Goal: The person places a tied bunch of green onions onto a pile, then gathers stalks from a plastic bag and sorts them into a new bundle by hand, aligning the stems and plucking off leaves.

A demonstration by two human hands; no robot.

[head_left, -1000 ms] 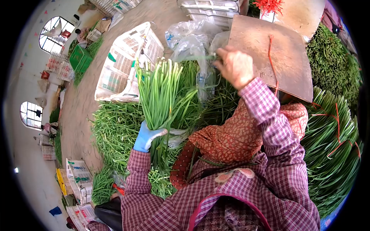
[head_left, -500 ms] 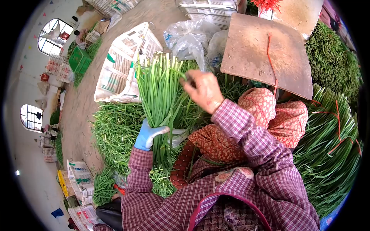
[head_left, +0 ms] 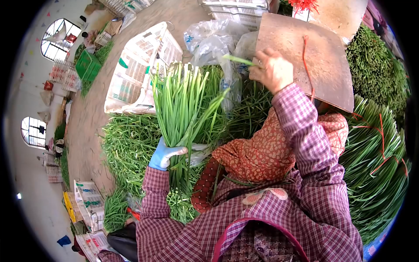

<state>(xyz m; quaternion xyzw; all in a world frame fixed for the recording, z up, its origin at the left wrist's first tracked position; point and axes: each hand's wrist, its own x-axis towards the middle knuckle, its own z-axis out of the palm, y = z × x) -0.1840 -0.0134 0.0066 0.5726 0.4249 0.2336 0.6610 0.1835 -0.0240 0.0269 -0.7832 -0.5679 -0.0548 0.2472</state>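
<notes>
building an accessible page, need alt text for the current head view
A person's blue-gloved left grip holds a bunch of long green stalks; the bare right grip holds a loose green strand. Heaped greens and a white crate are nearby.

1 thick bunch of long green leaves (head_left: 178, 107) stands nearly upright in the gloved left hand (head_left: 166, 155), pale ends up, darker ends drooping below, some leaves splaying sideways. 1 light-green strip (head_left: 238, 60), nearly level, sticks out of the bare right hand (head_left: 275, 70), apart from the bunch.
</notes>
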